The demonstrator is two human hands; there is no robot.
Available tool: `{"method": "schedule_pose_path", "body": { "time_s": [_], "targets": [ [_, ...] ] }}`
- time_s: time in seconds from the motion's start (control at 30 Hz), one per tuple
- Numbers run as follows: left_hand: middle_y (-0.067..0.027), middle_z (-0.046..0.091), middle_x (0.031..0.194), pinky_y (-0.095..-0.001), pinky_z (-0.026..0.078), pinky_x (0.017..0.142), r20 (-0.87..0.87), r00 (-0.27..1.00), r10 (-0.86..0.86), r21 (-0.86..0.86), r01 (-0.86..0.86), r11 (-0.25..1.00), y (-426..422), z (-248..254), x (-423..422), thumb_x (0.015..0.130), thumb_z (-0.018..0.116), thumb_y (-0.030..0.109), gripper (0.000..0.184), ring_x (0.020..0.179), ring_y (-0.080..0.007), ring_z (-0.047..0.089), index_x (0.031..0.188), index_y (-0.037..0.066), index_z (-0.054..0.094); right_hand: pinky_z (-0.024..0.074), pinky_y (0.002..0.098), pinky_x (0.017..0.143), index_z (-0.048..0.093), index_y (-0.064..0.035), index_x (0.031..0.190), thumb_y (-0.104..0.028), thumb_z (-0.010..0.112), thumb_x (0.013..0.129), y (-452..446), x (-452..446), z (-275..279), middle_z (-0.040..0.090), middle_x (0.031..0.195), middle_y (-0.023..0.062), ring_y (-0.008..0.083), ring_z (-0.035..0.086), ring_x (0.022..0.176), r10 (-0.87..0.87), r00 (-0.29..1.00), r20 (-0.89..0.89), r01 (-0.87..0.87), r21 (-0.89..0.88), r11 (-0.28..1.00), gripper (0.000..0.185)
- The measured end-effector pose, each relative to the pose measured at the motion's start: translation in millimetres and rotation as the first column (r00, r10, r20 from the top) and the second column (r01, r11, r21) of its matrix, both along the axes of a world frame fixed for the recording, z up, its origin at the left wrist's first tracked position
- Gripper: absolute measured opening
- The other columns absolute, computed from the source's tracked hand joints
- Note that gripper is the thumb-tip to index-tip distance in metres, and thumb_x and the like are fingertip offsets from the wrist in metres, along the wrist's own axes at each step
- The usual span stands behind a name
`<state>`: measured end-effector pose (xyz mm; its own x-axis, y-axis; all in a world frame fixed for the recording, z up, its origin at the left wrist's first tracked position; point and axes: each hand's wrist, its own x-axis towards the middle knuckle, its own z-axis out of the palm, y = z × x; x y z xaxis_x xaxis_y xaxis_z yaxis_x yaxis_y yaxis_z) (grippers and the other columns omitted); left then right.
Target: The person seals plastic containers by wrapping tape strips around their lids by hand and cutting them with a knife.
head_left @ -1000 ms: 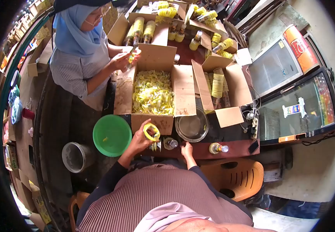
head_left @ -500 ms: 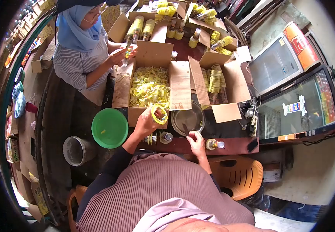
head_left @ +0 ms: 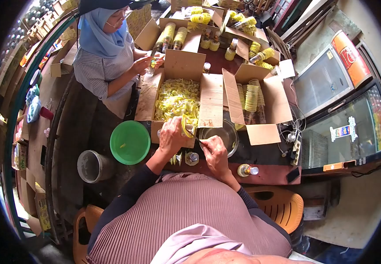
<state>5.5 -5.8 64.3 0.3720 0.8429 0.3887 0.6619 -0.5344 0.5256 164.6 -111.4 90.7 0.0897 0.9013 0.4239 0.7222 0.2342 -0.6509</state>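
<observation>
My left hand (head_left: pixel 171 135) is wrapped round a yellow-rimmed cup (head_left: pixel 188 126) in front of the open carton (head_left: pixel 181 70) heaped with yellow-and-clear wrapped pieces. Close to its right, my right hand (head_left: pixel 217 155) grips a thin dark tool (head_left: pixel 198 139), whose tip reaches the cup's rim. Behind that hand sits a round metal bowl (head_left: pixel 231 140). A small capped bottle (head_left: pixel 192 158) stands between my wrists, and another bottle (head_left: pixel 246 170) is to the right of my right hand. What lies inside the cup is hard to make out.
A co-worker (head_left: pixel 107 57) stands at the left, handling a small item. A green basin (head_left: pixel 130 142) and grey bucket (head_left: pixel 90 166) are at lower left. Another carton (head_left: pixel 263 134) holds stacked yellow-rimmed cups. A phone (head_left: pixel 293 175) lies at the right edge, above an orange chair (head_left: pixel 287 207).
My right hand has risen from the table edge with the tool, whose tip now meets the cup. My left hand has turned the cup so its opening faces rightward.
</observation>
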Motion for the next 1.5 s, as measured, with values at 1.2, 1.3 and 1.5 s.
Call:
{"method": "schedule_pose_path", "body": {
  "time_s": [1.2, 1.3, 1.5],
  "targets": [
    [-0.023, 0.065, 0.084, -0.0472, 0.051, 0.072, -0.307, 0.947, -0.089, -0.332, -0.02, 0.943, 41.7, -38.8, -2.5, 0.063, 0.078, 0.028, 0.051, 0.084, -0.0398, 0.063, 0.098, 0.002, 0.05, 0.0529, 0.0387, 0.07, 0.061, -0.0037, 0.08, -0.003, 0.054, 0.072, 57.4, -12.8, -90.0, 0.056, 0.087, 0.0138, 0.0312, 0.057, 0.088, -0.075, 0.938, 0.339, 0.087, -0.02, 0.996, 0.01],
    [-0.0213, 0.065, 0.085, -0.0474, 0.051, 0.072, -0.314, 0.945, -0.09, -0.287, -0.004, 0.958, 47.1, -37.3, 0.1, 0.063, 0.078, 0.029, 0.051, 0.083, -0.0397, 0.063, 0.098, 0.002, 0.051, 0.0531, 0.0382, 0.07, 0.061, -0.0032, 0.081, -0.004, 0.055, 0.072, 61.9, -14.3, -101.0, 0.057, 0.091, 0.0137, 0.0311, 0.057, 0.088, -0.139, 0.915, 0.379, 0.099, 0.124, 0.987, 0.011],
    [-0.0198, 0.065, 0.089, -0.0468, 0.051, 0.074, -0.276, 0.941, -0.196, -0.352, 0.091, 0.932, 67.7, -61.6, -3.3, 0.066, 0.075, 0.024, 0.047, 0.086, -0.0376, 0.063, 0.1, 0.002, 0.051, 0.0523, 0.0408, 0.074, 0.066, -0.0057, 0.083, -0.014, 0.062, 0.078, 70.3, -9.5, -90.0, 0.06, 0.096, 0.0152, 0.0316, 0.06, 0.092, -0.143, 0.973, 0.179, 0.187, -0.26, 0.947, 0.01]
  ]
}}
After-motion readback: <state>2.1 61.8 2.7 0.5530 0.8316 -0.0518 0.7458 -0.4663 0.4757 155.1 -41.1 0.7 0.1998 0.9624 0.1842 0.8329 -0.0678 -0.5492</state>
